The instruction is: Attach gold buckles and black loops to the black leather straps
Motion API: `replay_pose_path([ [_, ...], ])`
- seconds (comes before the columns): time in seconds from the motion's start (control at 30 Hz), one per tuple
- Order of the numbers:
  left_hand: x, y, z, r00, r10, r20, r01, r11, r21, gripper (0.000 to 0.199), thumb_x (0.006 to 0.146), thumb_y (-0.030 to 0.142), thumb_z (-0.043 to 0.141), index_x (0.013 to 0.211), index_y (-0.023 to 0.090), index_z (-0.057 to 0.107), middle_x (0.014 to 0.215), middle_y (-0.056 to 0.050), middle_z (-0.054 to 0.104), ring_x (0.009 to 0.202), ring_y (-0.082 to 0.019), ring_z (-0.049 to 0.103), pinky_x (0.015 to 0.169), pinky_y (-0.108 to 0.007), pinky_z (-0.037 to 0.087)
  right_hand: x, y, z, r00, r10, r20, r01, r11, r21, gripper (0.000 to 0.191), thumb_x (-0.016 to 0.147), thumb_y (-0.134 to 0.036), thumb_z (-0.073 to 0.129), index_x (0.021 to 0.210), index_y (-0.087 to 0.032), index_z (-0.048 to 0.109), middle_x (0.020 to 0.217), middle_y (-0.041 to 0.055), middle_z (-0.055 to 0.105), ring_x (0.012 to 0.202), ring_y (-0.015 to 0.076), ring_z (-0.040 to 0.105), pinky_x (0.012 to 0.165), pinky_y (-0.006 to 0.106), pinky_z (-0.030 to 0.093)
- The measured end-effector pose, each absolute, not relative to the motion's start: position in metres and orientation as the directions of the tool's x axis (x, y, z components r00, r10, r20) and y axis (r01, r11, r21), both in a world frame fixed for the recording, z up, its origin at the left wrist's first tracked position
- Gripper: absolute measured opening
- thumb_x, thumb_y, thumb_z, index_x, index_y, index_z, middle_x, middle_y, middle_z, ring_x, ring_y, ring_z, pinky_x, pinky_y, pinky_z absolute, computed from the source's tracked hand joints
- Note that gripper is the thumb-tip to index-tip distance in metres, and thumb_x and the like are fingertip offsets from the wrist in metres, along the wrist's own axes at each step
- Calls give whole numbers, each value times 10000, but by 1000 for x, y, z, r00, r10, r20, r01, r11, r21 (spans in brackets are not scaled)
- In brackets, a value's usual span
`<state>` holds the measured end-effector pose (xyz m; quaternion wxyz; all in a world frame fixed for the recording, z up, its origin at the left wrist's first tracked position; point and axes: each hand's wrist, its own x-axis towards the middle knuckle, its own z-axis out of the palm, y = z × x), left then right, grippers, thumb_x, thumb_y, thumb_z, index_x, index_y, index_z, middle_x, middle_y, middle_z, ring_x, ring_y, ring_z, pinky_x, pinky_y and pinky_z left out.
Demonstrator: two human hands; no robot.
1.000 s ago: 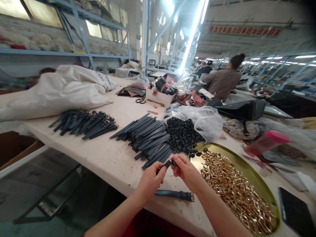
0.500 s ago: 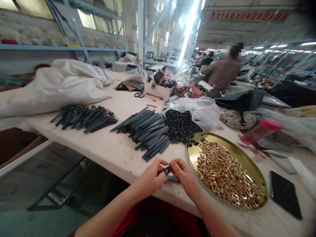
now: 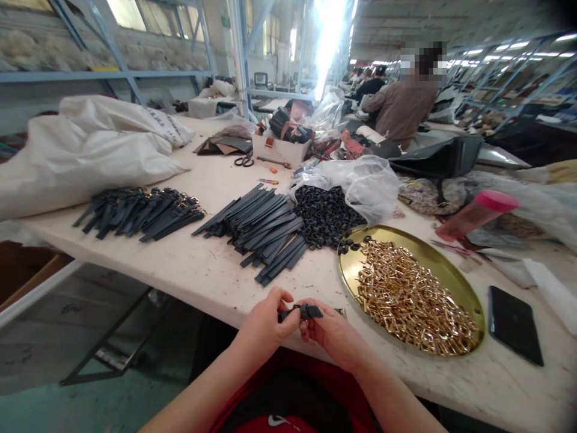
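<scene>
Between both hands, just over the table's front edge, is a dark strap [image 3: 311,311] with a loop around it. My left hand [image 3: 273,319] pinches its left part, and the fingers of my right hand [image 3: 331,331] are closed on its right part. Beyond them lies a pile of flat dark straps [image 3: 256,228], with a heap of small black loops [image 3: 327,213] beside it. Gold buckles [image 3: 415,294] fill much of a gold oval tray [image 3: 469,288] to the right. Straps with gold buckles fitted [image 3: 139,213] are bunched at the left.
A black phone [image 3: 515,325] lies right of the tray, near a pink-lidded container [image 3: 478,213]. White sacks [image 3: 90,156] cover the table's left end. Scissors [image 3: 244,161] and a white box [image 3: 279,150] are farther back. A person [image 3: 403,108] in brown is beyond the table.
The strap between my hands has turned more level, and more of it shows with its loop. My right hand has shifted slightly lower. The whole view has shifted a little.
</scene>
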<state>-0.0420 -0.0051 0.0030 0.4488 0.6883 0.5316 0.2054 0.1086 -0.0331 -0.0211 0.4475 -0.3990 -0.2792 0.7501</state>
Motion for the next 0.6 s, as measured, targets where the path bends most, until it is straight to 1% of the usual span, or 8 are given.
replay_pose_path([
  [0.1,-43,-4,4,371,900,-231,638,-66,767,206,754,389,512,779,187,546,654,7,594,616,-153,521,554,-244,340,111,-37,-28,-390,839,-380,-467,-536,-703,327,702,-478,625,742,-162,554,597,-28,479,525,81,426,541,220,357],
  [0.17,-43,-4,4,404,883,-239,621,-73,780,203,755,378,514,744,187,580,700,-4,626,662,-164,541,586,-248,357,113,-39,-29,-394,827,-400,-477,-556,-680,328,675,-470,654,726,-167,539,601,-36,463,526,78,413,536,214,353],
  [0.2,-43,-5,5,423,874,-240,593,-67,802,189,754,360,518,750,187,595,721,-4,636,681,-165,548,604,-248,367,113,-39,-28,-370,838,-400,-475,-541,-694,327,672,-466,657,709,-166,530,603,-38,458,528,75,408,531,210,348],
  [0.27,-43,-7,7,463,853,-241,496,-24,868,168,757,320,522,802,187,615,766,-3,649,716,-162,556,640,-244,386,114,-39,-25,-273,888,-371,-431,-457,-778,322,689,-463,638,682,-165,516,604,-36,465,540,78,413,531,210,342],
  [0.37,-44,-12,11,494,834,-244,326,82,942,199,760,295,527,888,170,614,826,-16,647,749,-156,553,673,-239,405,115,-37,-20,-76,958,-275,-220,-285,-933,317,726,-458,591,644,-178,467,574,-28,498,548,99,445,553,237,361],
  [0.43,-45,-14,14,492,823,-283,274,162,948,238,753,298,540,933,157,601,792,-15,633,691,-140,539,642,-237,412,116,-37,-19,51,979,-198,-33,-196,-980,314,742,-437,569,623,-199,403,537,-35,494,519,107,445,541,249,363],
  [0.53,-46,-16,15,504,792,-344,265,238,934,267,738,277,548,967,150,597,690,7,602,607,-119,518,603,-232,412,118,-41,-21,170,982,-86,208,-121,-971,221,746,-370,556,726,-212,403,541,-57,468,485,106,428,493,239,342],
  [0.6,-44,-17,12,518,773,-365,262,263,929,261,722,253,552,956,151,605,674,10,601,613,-123,534,616,-237,417,119,-46,-22,111,993,-31,339,-67,-938,155,767,-329,519,819,-209,436,587,-51,477,504,108,437,489,234,336],
])
